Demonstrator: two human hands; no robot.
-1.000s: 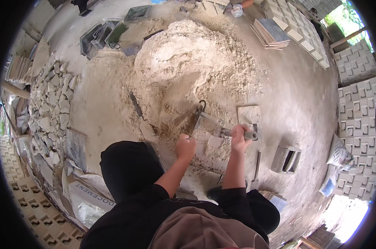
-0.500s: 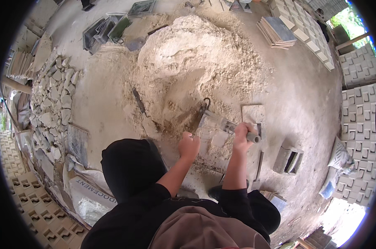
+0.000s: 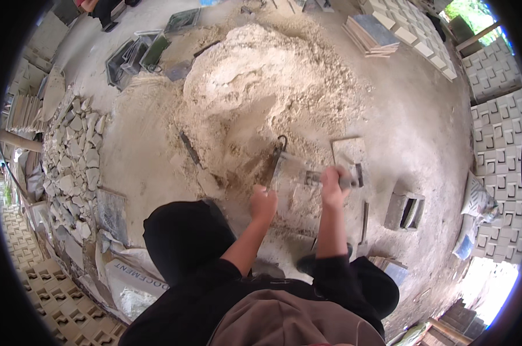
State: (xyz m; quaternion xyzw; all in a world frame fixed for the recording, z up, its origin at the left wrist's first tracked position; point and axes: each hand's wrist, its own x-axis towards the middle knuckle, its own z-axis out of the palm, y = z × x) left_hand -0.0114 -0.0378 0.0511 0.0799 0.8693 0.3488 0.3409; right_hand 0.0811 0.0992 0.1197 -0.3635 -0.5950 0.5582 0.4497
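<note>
My right hand (image 3: pixel 332 187) is closed round a thick grey cylindrical bar (image 3: pixel 346 183), blurred by motion, whose round end sticks out on the right. My left hand (image 3: pixel 264 203) is closed at the near end of a dark metal strip (image 3: pixel 273 164) with a curved hook at its far end. Between the hands lies a mould-like frame (image 3: pixel 298 193) dusted with pale powder; its outline is partly hidden by powder and the right hand. Just beyond rises a large heap of pale, crumbly powder (image 3: pixel 267 69), with a dug-out hollow on its near side.
A flat dark bar (image 3: pixel 189 149) lies left of the hollow. On the right are a pale board (image 3: pixel 348 153) and a hollow block mould (image 3: pixel 404 209). Broken stones (image 3: pixel 74 155) line the left. Metal trays (image 3: pixel 135 53) sit at the far left, near another person's leg (image 3: pixel 106 14).
The grey bar and my right hand have shifted slightly and blurred. My left hand stays nearly in place. The view has tilted a little, and another person shows more at the top left.
</note>
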